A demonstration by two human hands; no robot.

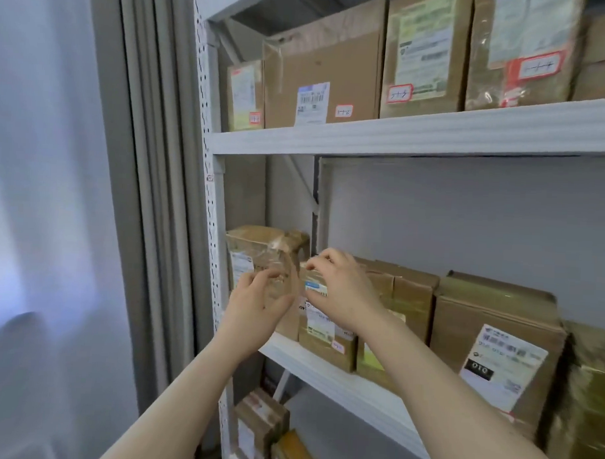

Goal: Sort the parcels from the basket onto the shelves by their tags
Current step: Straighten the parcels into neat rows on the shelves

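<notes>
Seemingly to stand it tag-outward, the right grip [343, 292] pinches the small parcel [321, 328] on the middle shelf [323, 381], while the slack, empty left grip [257, 303] fends off the taller parcel [256, 245] alongside.

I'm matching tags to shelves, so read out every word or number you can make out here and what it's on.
"010": black sticker on the shipping label of the large cardboard box, middle shelf.
Red-bordered tags on the top-shelf boxes: handwritten, too blurred to read.
Label on the small parcel in the right hand: too blurred to read.
</notes>
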